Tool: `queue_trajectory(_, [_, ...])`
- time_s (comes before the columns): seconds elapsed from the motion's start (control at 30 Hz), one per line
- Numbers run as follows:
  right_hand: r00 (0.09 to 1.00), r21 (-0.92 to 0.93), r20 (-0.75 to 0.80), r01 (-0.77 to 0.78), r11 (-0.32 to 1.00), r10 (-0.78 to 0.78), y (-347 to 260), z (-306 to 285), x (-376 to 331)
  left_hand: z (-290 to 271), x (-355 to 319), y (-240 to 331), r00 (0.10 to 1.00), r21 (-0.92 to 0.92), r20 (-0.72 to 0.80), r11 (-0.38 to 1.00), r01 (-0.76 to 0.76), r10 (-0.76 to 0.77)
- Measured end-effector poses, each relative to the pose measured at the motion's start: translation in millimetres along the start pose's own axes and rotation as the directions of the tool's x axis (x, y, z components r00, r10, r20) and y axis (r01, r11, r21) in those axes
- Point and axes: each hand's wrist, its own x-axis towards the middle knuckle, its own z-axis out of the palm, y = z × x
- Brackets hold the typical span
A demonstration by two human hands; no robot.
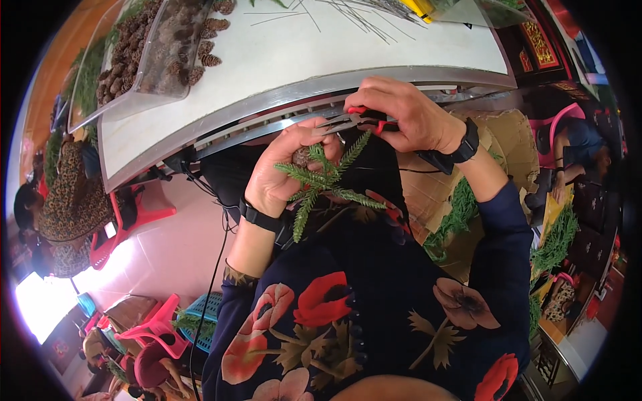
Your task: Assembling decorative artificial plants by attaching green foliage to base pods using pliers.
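Closed around the base of an artificial pine sprig (322, 179), my left hand (273, 166) is at the near edge of the table. The sprig's green branches spread out below the fingers, and a brown pine cone (301, 156) sits among them by the palm. My right hand (416, 112) grips the red handles of a pair of pliers (346, 123). The metal jaws point left and reach my left fingertips. Whether they bite on a wire there is too small to tell.
On the white worktable (281, 50) stand a clear plastic bin of pine cones (137, 60), with loose cones beside it, and scattered thin wires (361, 20). Cardboard (435, 194) with green garland (461, 214) lies at my right. Pink stools (157, 327) and other people surround me.
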Motion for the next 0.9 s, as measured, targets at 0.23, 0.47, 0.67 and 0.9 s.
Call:
queue_trajectory(0.23, [0.963,-0.037,0.067,-0.258,0.965,0.26,-17.3,2.5,-11.6,23.7,1.6,1.9,0.946,0.355,-0.222,0.923,-0.147,0.236])
queue_trajectory(0.47, [0.943,0.103,0.047,-0.332,0.938,0.329,-13.9,-4.7,-17.9,20.1,0.5,6.5,0.947,0.343,-0.253,0.934,-0.101,0.196])
queue_trajectory(0.67, [0.994,-0.014,0.006,-0.113,0.994,0.113,4.4,-4.4,-14.9,10.4,2.0,2.7,0.994,0.036,-0.103,0.999,-0.036,0.04])
queue_trajectory(0.9, [1.0,-0.009,-0.004,0.012,1.0,-0.012,5.8,-0.6,-2.3,10.6,2.3,-2.9,0.998,-0.075,-0.052,0.997,0.025,-0.029])
